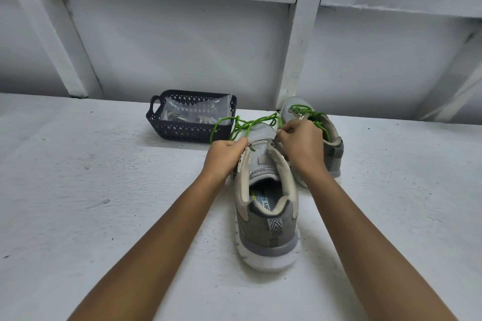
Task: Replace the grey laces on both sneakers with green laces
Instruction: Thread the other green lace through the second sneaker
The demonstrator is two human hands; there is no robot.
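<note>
2 sneakers [266, 206], 2 green laces [247, 124], 1 basket [156, 118].

Near sneaker [266, 206] is standing upright, heel toward the camera, grey with a white sole, its green lace [243, 125] lying loose over the toe. Far sneaker [327, 138] is sitting just behind to the right, carrying its own green lacing [310, 112].

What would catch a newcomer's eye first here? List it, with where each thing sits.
The bright green lace stands out, looping loose over the toe of the near sneaker at centre, where the left hand and right hand work the eyelets. Behind to the right stands the far sneaker, and to the left a dark basket.
</note>
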